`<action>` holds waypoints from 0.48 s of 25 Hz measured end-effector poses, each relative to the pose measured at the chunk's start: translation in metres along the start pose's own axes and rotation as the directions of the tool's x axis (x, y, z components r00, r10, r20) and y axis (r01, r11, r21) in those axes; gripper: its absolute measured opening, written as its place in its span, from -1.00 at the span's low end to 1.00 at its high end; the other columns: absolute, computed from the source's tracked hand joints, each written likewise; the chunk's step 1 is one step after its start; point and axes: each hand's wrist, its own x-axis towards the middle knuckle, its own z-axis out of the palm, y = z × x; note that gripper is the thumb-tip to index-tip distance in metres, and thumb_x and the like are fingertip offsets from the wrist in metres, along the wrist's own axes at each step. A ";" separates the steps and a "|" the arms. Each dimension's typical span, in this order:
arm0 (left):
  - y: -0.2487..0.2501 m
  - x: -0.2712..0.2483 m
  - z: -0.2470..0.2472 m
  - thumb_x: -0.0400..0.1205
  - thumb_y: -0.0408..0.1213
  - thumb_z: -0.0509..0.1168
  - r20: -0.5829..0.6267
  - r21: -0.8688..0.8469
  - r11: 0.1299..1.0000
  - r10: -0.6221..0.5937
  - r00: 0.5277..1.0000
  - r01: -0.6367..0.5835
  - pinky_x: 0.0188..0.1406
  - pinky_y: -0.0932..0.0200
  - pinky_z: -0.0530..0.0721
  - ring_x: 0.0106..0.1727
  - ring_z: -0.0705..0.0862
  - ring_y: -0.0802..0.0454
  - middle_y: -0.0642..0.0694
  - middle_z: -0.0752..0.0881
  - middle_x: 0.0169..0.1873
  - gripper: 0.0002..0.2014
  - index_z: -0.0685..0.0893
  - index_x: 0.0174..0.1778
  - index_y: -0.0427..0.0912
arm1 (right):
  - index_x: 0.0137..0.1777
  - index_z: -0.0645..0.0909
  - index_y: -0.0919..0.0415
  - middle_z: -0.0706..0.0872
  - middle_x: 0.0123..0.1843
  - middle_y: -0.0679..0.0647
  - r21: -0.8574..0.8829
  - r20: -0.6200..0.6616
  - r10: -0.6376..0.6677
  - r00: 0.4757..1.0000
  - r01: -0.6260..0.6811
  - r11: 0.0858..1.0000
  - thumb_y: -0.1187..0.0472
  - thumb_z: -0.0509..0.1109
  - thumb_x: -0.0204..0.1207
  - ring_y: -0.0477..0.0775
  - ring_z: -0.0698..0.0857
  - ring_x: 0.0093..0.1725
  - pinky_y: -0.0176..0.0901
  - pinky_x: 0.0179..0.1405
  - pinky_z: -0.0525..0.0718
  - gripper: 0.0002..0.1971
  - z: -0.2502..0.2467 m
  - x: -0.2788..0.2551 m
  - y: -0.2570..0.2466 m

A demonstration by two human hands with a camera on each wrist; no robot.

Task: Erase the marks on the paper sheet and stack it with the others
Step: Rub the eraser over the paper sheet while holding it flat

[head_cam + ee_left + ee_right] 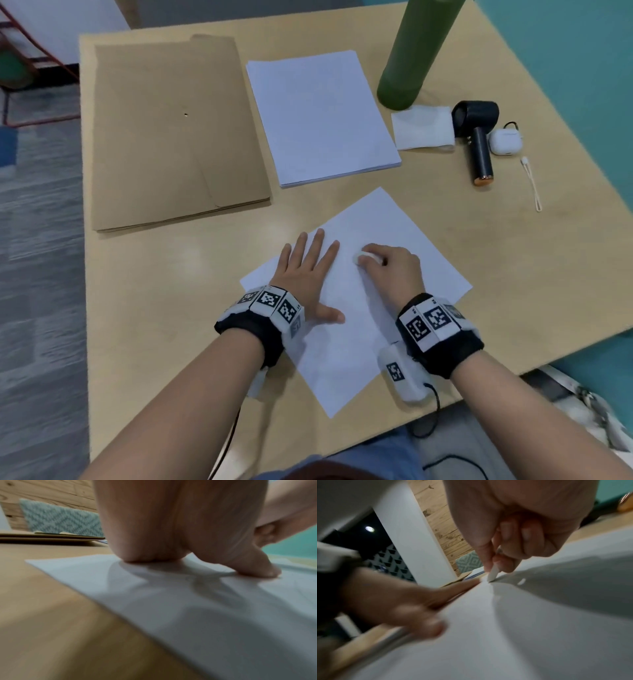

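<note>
At the near edge of the table, I see no legible writing, only black-and-white coded tags on both wristbands. My left hand presses flat, fingers straight and spread, on the loose paper sheet, plain white and lying askew. My right hand pinches a white eraser against it. Beyond lies the paper stack.

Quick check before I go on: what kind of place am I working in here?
Likely an office or study desk: a wooden table holding a stack of paper, brown envelopes, a green bottle and an earbud case.
</note>
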 end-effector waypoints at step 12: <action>0.002 0.002 -0.002 0.36 0.39 0.33 0.022 -0.016 1.000 -0.017 1.000 0.018 0.52 -0.14 -0.44 0.58 -0.52 -0.19 -0.10 -0.53 0.56 0.21 -0.46 0.58 0.07 | 0.09 0.74 0.13 0.79 0.04 0.02 0.040 0.138 -0.029 0.990 0.024 0.999 0.13 0.36 0.50 0.01 0.68 0.11 -0.28 0.11 0.51 -0.78 0.019 -0.039 0.001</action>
